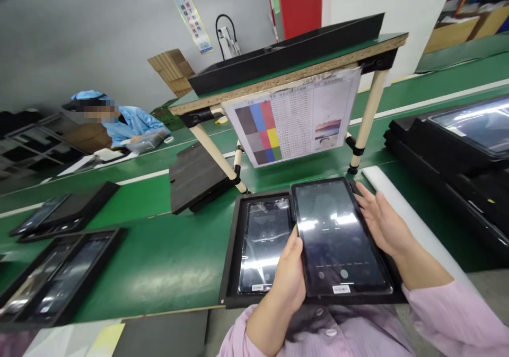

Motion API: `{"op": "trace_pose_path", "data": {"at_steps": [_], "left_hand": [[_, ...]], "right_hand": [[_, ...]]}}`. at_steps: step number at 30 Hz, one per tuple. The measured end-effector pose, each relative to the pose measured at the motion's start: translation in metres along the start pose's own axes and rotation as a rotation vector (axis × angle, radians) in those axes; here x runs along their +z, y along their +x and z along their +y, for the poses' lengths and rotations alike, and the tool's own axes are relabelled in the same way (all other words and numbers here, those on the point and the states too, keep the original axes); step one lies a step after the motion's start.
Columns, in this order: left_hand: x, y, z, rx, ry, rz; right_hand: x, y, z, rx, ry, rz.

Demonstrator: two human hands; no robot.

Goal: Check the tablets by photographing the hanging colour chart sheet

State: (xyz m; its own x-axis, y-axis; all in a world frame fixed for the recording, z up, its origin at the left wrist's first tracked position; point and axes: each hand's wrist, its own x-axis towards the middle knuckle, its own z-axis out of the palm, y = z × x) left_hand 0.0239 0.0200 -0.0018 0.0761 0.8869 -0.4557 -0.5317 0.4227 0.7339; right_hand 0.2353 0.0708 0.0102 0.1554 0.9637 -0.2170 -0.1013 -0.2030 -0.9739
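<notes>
Tablet (338, 235) gripped by left hand (288, 272), right hand (384, 221) open alongside, overlaps tray (231, 256) holding another (264, 243).

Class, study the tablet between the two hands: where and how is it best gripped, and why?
Probably by its long edges, one hand from each side, thumbs kept to the border: the tablet is a thin, flat slab, glossy screen facing up, and the left hand holds one edge.

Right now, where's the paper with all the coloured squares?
In the head view it's in the upper middle: the paper hangs under the front edge of the raised wooden shelf, beyond the tablet between the hands.
</notes>
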Motion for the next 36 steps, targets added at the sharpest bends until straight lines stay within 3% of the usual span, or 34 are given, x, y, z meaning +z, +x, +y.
{"op": "trace_pose_path", "data": {"at_steps": [4,8,10,13,16,21,24,26,30,36], "left_hand": [[-0.020,0.009,-0.013,0.005,0.225,-0.084],[-0.038,0.000,-0.009,0.186,0.439,-0.177],[-0.046,-0.007,0.000,0.331,0.523,-0.124],[-0.061,-0.012,0.014,0.494,0.694,0.044],[-0.078,-0.011,0.027,0.624,1.008,0.179],[-0.094,-0.004,0.040,0.809,1.612,0.401],[-0.095,0.002,0.042,0.781,1.852,0.461],[-0.097,0.006,0.042,0.740,1.951,0.435],[-0.106,0.008,0.041,0.786,1.984,0.353],[-0.115,0.010,0.041,0.938,1.848,0.262]], "right_hand": [[-0.009,0.002,0.019,-0.035,-0.089,0.091],[-0.013,-0.014,0.018,-0.272,-0.369,0.087],[-0.010,-0.022,0.020,-0.434,-0.667,0.007],[0.000,-0.028,0.031,-0.665,-1.138,-0.095],[0.007,-0.027,0.040,-0.837,-1.391,-0.099],[0.000,-0.025,0.030,-0.916,-1.362,0.032],[-0.008,-0.027,0.029,-0.857,-1.317,0.044],[-0.014,-0.031,0.034,-0.819,-1.307,0.048],[-0.020,-0.039,0.047,-0.757,-1.245,0.115],[-0.019,-0.042,0.051,-0.804,-1.250,0.159]]}}
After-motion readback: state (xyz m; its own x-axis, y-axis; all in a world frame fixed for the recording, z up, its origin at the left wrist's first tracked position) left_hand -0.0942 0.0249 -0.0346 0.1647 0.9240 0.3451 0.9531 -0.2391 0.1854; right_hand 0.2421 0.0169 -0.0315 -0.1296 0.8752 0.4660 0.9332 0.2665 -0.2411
